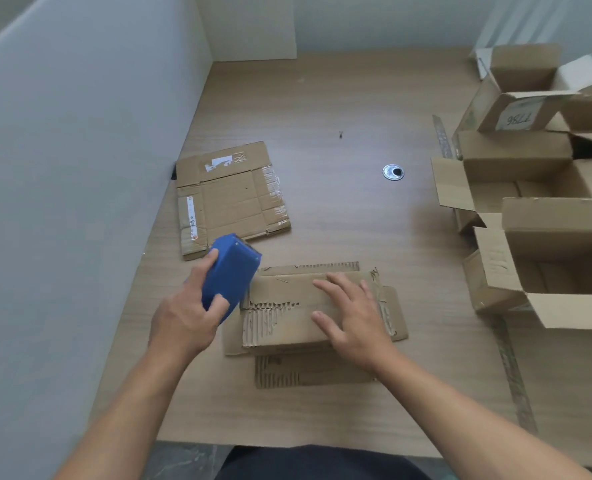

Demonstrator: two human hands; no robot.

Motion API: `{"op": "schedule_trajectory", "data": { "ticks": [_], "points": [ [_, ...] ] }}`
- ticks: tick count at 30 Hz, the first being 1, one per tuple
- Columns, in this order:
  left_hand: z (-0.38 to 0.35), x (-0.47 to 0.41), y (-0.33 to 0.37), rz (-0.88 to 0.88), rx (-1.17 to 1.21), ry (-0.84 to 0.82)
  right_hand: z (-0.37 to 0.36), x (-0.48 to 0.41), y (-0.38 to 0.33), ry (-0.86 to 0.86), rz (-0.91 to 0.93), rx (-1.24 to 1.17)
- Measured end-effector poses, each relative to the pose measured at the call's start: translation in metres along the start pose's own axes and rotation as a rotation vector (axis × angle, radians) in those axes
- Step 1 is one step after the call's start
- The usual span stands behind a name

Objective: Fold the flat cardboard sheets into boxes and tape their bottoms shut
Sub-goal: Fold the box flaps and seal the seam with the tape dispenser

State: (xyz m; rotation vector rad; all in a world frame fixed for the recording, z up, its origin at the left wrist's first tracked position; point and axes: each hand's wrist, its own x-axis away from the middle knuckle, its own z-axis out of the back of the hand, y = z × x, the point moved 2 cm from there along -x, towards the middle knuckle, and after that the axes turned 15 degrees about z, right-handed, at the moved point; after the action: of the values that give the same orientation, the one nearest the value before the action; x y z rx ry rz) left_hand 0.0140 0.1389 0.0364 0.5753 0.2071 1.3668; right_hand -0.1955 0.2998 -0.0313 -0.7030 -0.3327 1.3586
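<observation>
A small cardboard box [287,306] sits bottom-up on the wooden table [339,116] in front of me, its torn flaps folded together and side flaps spread on the table. My right hand [353,317] presses flat on the box's right half with straight fingers. My left hand [187,310] grips a blue tape dispenser [230,271], whose front end is at the box's left edge. A flat cardboard sheet [228,199] with labels and old tape lies farther back on the left.
Several folded open boxes [544,188] are piled at the table's right side. A metal cable grommet [393,172] is set in the table's middle. A grey partition wall [80,168] runs along the left edge, another stands at the back.
</observation>
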Motion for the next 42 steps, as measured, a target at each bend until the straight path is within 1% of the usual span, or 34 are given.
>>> {"op": "schedule_trajectory", "data": {
  "ticks": [2,3,5,7,9,11,14,20,25,27,29,31,35,39,42],
  "points": [
    [0.001,0.008,0.015,-0.2,0.005,-0.014,0.006,-0.002,0.0,0.108,-0.015,-0.221],
    [-0.001,0.011,0.021,-0.328,-0.02,-0.01,0.008,-0.002,0.002,0.152,-0.026,-0.304],
    [-0.013,0.014,0.027,-0.595,-0.121,-0.003,0.012,-0.001,0.008,0.214,-0.055,-0.426],
    [-0.028,0.016,0.026,-0.804,-0.232,0.008,0.015,0.0,0.012,0.244,-0.071,-0.492],
    [-0.038,0.017,0.022,-0.932,-0.301,0.054,0.017,0.001,0.013,0.238,-0.06,-0.512],
    [-0.041,0.021,0.02,-1.009,-0.31,0.112,0.018,0.001,0.011,0.213,-0.022,-0.515],
    [-0.04,0.023,0.018,-1.079,-0.328,0.105,0.016,0.0,0.012,0.145,0.024,-0.484],
    [-0.041,0.016,0.014,-1.121,-0.386,0.057,0.014,0.002,0.019,0.001,0.019,-0.472],
    [-0.041,0.018,0.012,-1.155,-0.395,0.035,0.027,-0.004,0.012,0.029,-0.019,-0.555],
    [-0.04,0.018,0.014,-1.186,-0.405,0.031,0.034,-0.008,0.009,0.0,-0.04,-0.572],
    [-0.04,0.019,0.015,-1.206,-0.414,0.029,0.036,-0.013,0.008,-0.036,-0.024,-0.536],
    [-0.041,0.017,0.017,-1.205,-0.416,0.028,0.035,-0.018,0.005,-0.092,-0.014,-0.454],
    [-0.041,0.014,0.017,-1.195,-0.432,0.013,0.04,-0.036,-0.001,-0.224,-0.054,-0.306],
    [-0.04,0.015,0.015,-1.219,-0.446,0.012,0.053,-0.053,-0.013,-0.387,-0.044,-0.383],
    [-0.04,0.018,0.015,-1.248,-0.466,0.031,0.062,-0.06,-0.017,-0.484,-0.021,-0.251]
  ]
}}
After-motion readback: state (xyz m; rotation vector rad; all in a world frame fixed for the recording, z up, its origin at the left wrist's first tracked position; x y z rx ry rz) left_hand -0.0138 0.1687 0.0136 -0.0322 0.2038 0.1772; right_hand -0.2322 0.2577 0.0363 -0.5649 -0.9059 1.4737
